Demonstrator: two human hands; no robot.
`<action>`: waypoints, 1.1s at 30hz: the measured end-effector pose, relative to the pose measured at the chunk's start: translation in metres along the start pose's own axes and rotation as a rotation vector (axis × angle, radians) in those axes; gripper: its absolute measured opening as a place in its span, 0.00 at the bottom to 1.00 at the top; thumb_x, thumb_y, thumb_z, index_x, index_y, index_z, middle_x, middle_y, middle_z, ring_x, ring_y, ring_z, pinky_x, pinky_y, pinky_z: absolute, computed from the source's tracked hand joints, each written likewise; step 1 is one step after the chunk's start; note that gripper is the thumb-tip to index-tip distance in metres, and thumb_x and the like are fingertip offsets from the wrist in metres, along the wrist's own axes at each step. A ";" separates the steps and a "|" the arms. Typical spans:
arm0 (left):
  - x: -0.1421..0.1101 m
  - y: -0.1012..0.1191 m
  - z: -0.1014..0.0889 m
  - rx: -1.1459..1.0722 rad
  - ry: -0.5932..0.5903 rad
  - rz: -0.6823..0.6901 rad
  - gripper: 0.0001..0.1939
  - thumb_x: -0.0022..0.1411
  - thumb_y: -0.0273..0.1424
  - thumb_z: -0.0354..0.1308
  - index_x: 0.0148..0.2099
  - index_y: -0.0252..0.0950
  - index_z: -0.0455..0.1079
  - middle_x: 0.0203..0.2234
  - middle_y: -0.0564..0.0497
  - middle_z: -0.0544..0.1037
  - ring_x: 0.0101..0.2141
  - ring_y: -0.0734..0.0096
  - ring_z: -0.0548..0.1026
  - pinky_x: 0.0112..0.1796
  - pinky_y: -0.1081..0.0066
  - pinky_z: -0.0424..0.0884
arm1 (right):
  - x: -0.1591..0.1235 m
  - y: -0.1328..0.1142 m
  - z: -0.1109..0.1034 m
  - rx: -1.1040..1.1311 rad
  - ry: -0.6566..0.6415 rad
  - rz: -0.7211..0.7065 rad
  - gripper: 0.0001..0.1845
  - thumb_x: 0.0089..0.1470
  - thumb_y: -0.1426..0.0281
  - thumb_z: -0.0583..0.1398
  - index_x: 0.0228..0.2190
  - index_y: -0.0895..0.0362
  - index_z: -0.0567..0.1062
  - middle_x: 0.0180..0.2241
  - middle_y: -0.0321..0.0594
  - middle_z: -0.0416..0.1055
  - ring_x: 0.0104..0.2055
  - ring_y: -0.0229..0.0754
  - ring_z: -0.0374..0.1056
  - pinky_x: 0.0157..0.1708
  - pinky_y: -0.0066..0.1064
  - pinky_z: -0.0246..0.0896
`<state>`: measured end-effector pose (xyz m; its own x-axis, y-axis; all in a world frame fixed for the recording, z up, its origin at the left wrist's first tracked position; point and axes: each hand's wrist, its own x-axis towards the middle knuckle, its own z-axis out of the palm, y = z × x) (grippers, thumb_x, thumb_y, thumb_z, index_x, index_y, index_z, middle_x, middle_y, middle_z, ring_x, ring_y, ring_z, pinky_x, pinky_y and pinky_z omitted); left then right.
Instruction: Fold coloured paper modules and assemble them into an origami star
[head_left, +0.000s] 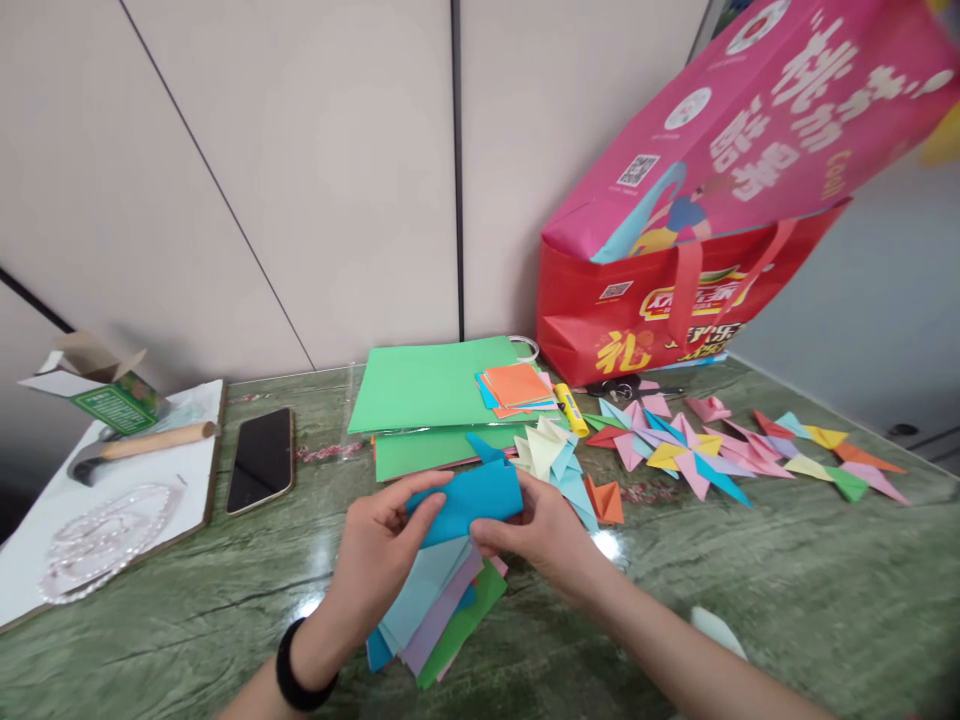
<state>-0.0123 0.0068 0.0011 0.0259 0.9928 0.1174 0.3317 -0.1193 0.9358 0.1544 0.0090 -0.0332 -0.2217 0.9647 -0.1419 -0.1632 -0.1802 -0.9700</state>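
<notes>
Both my hands pinch a folded blue paper sheet [472, 497] just above a green marble table [750, 590]. My left hand [379, 555], with a black band on its wrist, grips the paper's left edge with thumb and fingers. My right hand [544, 535] holds the right side, fingers closed on it. Under my hands lies a fanned stack of coloured paper squares [442, 615] in light blue, lilac and green. Just beyond the blue sheet sits a cream and light-blue folded star [551, 455], with a small orange folded piece [606, 500] beside it.
Several folded paper stars [697, 450] spread across the table's right. Green sheets [431, 395] carry orange squares [517, 385] and a yellow glue stick [571, 410]. Red and pink bags [675, 290] stand behind. A phone [260, 458], hammer [139, 445] and small box [101, 385] lie left.
</notes>
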 end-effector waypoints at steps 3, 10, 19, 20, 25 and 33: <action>0.000 0.000 0.000 0.006 0.002 0.007 0.08 0.51 0.31 0.60 0.35 0.40 0.78 0.28 0.52 0.80 0.20 0.72 0.70 0.16 0.77 0.61 | 0.001 0.000 -0.001 0.028 -0.020 0.018 0.17 0.38 0.67 0.67 0.31 0.57 0.68 0.18 0.31 0.70 0.17 0.36 0.64 0.16 0.25 0.57; 0.001 -0.001 -0.001 -0.006 -0.005 0.012 0.10 0.52 0.31 0.59 0.37 0.37 0.78 0.29 0.51 0.80 0.18 0.76 0.66 0.18 0.77 0.62 | 0.001 -0.005 -0.003 0.048 -0.003 0.050 0.19 0.30 0.66 0.71 0.25 0.60 0.72 0.17 0.34 0.72 0.17 0.36 0.64 0.18 0.27 0.60; 0.002 -0.004 -0.003 0.025 -0.005 -0.024 0.12 0.52 0.35 0.58 0.38 0.36 0.77 0.16 0.55 0.72 0.16 0.77 0.60 0.16 0.78 0.58 | 0.006 0.000 -0.007 0.117 0.054 -0.005 0.18 0.30 0.65 0.71 0.26 0.58 0.74 0.25 0.35 0.75 0.26 0.38 0.69 0.28 0.30 0.67; 0.002 -0.004 -0.003 0.022 -0.001 -0.025 0.12 0.52 0.34 0.58 0.38 0.36 0.77 0.15 0.55 0.70 0.15 0.77 0.59 0.16 0.78 0.56 | 0.006 0.001 -0.007 0.124 0.061 -0.007 0.17 0.30 0.65 0.71 0.25 0.58 0.74 0.23 0.35 0.74 0.25 0.38 0.69 0.27 0.29 0.67; 0.003 -0.002 -0.003 -0.024 0.018 -0.013 0.10 0.51 0.33 0.59 0.36 0.36 0.78 0.14 0.56 0.68 0.16 0.78 0.58 0.15 0.79 0.54 | 0.006 0.000 -0.007 0.160 0.080 0.003 0.16 0.29 0.66 0.71 0.21 0.59 0.73 0.18 0.32 0.71 0.21 0.34 0.65 0.23 0.26 0.66; 0.005 -0.008 -0.004 -0.073 0.012 -0.090 0.13 0.51 0.36 0.60 0.38 0.36 0.77 0.16 0.55 0.71 0.17 0.77 0.62 0.17 0.79 0.59 | 0.008 0.001 -0.009 0.209 0.112 0.036 0.16 0.28 0.66 0.72 0.21 0.60 0.74 0.18 0.34 0.73 0.19 0.35 0.68 0.21 0.26 0.67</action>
<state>-0.0183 0.0124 -0.0044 -0.0119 0.9993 0.0355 0.2626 -0.0311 0.9644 0.1610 0.0184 -0.0367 -0.1249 0.9700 -0.2085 -0.3552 -0.2399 -0.9035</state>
